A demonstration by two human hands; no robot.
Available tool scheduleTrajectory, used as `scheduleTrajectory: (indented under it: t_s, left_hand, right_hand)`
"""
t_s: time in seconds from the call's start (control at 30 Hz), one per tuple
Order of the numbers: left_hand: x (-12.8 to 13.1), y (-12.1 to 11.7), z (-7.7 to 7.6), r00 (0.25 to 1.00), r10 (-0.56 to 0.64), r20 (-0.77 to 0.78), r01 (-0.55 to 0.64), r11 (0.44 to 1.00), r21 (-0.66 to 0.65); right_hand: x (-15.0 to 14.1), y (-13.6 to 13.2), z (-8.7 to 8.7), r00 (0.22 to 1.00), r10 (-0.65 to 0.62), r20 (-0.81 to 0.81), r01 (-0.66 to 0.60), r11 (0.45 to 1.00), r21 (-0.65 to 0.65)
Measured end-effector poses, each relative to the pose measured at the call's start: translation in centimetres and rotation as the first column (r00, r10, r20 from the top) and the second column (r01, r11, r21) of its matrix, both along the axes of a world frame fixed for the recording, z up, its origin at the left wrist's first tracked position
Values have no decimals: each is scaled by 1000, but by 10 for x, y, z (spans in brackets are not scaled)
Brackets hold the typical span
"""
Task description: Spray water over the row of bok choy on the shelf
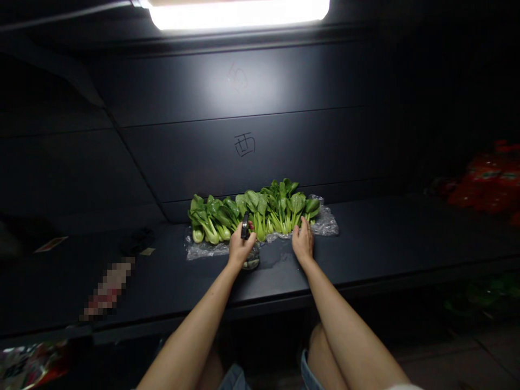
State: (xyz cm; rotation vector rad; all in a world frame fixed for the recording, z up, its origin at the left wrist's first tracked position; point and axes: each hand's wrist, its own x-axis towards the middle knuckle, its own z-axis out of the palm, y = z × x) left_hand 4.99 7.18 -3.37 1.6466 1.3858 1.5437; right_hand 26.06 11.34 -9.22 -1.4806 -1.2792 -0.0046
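Bunches of bok choy (211, 230) lie side by side along the back of a dark shelf, leaves toward the back wall and pale stems toward me. Under them is crumpled clear plastic wrap (327, 223). My left hand (239, 249) is closed around what looks like a clear bottle (252, 259) with a black top, in front of the middle bunches; its shape is partly hidden by the hand. At the right end of the row, my right hand (303, 244) has its fingers stretched toward the stems, with nothing visible in it.
A bright lamp (244, 13) hangs above the dark back wall (195, 157), which bears handwritten marks. Red packages (491, 179) stand at far right. A blurred pinkish item (108, 290) and a small card (51, 245) lie at left. Greens (483, 295) sit lower right.
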Motion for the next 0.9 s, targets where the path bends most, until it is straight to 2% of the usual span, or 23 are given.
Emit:
scheduleTrajectory:
  t_s: [0.3, 0.47, 0.7, 0.9]
  left_hand:
    - [-5, 0, 0, 1000, 20, 7, -20, 999, 26]
    - [-5, 1, 0, 998, 13, 54, -13, 1000, -9]
    - [-8, 1, 3, 999, 24, -47, -24, 1000, -8]
    - [-14, -3, 3, 999, 29, -25, -30, 1000, -6]
  right_hand:
    - [-7, -2, 1, 1000, 21, 2, -21, 1000, -3]
    - [-8, -1, 0, 1000, 21, 0, -21, 1000, -11]
    - [-10, 0, -1, 1000, 25, -1, -25, 1000, -4]
    - [-16, 0, 0, 999, 39, -7, -39, 999, 5]
